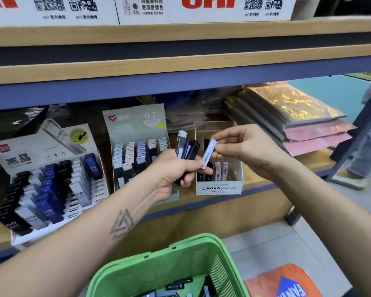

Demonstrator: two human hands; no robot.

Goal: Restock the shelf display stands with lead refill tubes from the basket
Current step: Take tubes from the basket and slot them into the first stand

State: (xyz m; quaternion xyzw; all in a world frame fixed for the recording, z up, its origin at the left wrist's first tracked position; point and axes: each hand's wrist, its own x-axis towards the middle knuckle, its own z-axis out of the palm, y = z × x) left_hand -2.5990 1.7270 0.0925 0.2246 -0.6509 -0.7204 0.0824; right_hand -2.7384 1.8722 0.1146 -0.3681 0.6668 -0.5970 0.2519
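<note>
Still midway, I grip a bunch of tubes (186, 150) in my left hand (169, 174) and pinch a pale tube (208, 154) in my right hand (244, 146) over the half-filled clear box (219, 188), with more tubes waiting in the basket (154, 266).

**Counting the stock on the shelf**

Three display stands on the shelf: the black-and-blue stand (49, 179) at the left end, the grey 0.7 stand (137, 144) next along, the clear MONO box (220, 168) toward the middle. Two hands are up: the left hand (174, 174) holds a fan of about three dark tubes (187, 147), the right hand (242, 146) pinches one pale tube (209, 154). One green basket (180, 269) below, with several more tubes, too blurred to count.
</note>
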